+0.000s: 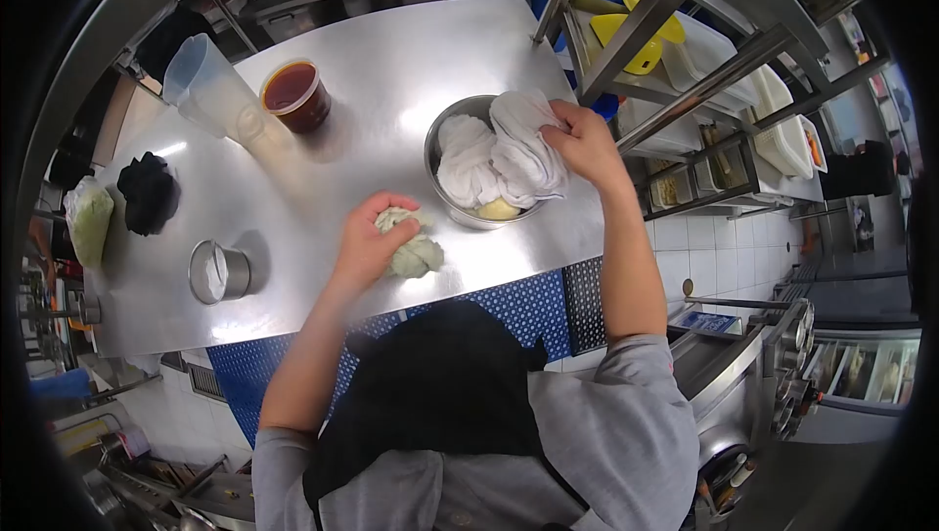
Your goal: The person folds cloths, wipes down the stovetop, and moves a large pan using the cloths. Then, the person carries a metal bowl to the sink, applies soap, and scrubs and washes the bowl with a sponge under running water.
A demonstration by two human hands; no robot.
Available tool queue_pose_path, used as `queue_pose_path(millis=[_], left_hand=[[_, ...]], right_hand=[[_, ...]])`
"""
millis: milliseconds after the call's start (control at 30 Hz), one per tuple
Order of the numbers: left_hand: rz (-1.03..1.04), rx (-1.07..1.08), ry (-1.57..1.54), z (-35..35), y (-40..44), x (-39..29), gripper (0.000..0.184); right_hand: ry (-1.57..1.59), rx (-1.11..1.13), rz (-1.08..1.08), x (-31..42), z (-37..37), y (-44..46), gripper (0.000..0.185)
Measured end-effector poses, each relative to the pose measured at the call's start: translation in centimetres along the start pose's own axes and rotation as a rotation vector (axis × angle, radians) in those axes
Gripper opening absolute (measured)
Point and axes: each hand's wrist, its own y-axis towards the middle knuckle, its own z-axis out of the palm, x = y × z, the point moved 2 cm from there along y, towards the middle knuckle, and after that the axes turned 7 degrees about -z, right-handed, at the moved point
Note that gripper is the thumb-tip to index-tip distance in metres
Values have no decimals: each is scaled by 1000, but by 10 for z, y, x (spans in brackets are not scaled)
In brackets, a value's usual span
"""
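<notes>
A round metal pot (436, 167) stands on the steel table (391, 52). White cloth (468, 159) fills most of it, and something pale yellow (498, 209) shows at its near edge. My right hand (585, 143) pinches the cloth at the pot's right side, where a fold rises above the rim. To the left of the pot, my left hand (370, 243) is closed round a crumpled pale green cloth (417, 255) at the table surface. Part of that cloth is hidden by the fingers.
Farther back stand a tub of dark red liquid (297, 98) and a clear jug (207, 91). On the left are a black cloth (147, 193), a bag with green contents (90, 222) and a small metal cup (220, 273). A metal shelf rack (675, 135) borders the right.
</notes>
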Motion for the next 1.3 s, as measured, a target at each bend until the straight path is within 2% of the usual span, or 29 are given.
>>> queue_pose_path(millis=[67, 167, 267, 367, 400, 467, 500, 533, 567, 667, 733, 767, 800, 900, 1033, 1167, 1300], left_hand=[[-30, 11, -40, 7, -2, -1, 16], [140, -120, 212, -9, 5, 3, 19], [182, -212, 570, -25, 10, 20, 25], [74, -224, 1034, -40, 9, 55, 32], [88, -265, 1083, -39, 3, 50, 32], [124, -349, 1179, -35, -4, 37, 34], [185, -371, 1131, -35, -4, 35, 34], [246, -391, 1085, -36, -2, 33, 35], [310, -408, 1037, -37, 1, 29, 36], [435, -280, 767, -28, 11, -4, 39], [400, -125, 355, -2, 9, -59, 46], [463, -99, 210, 13, 12, -80, 49], [522, -71, 66, 24, 15, -97, 52], [220, 168, -492, 36, 28, -129, 58], [333, 145, -403, 6, 29, -149, 53], [402, 21, -432, -53, 17, -156, 43], [396, -28, -385, -80, 2, -152, 41]], right_hand=[[-56, 13, -79, 1, -6, -7, 41], [-216, -151, -215, 5, -1, -5, 51], [-454, -376, -262, 29, 7, -14, 65], [-554, -160, -542, 38, 33, -20, 71], [-465, -3, -348, 37, 41, -16, 61], [-376, -109, -251, 38, 29, -7, 54], [-335, -157, -204, 37, 22, -3, 50], [-22, -269, -232, 37, 14, -1, 40], [229, -270, -197, 38, 9, -2, 40], [988, -231, -137, 63, -17, -4, 43], [1109, -262, -147, 68, -22, 2, 46], [1171, -274, -155, 72, -23, 5, 47], [1153, -193, -213, 95, -24, 2, 46], [870, 14, -404, 143, -23, -4, 43], [889, -84, -416, 142, -35, 2, 37], [1160, -159, -189, 108, -46, 17, 29], [1161, -248, -13, 65, -43, 33, 15]])
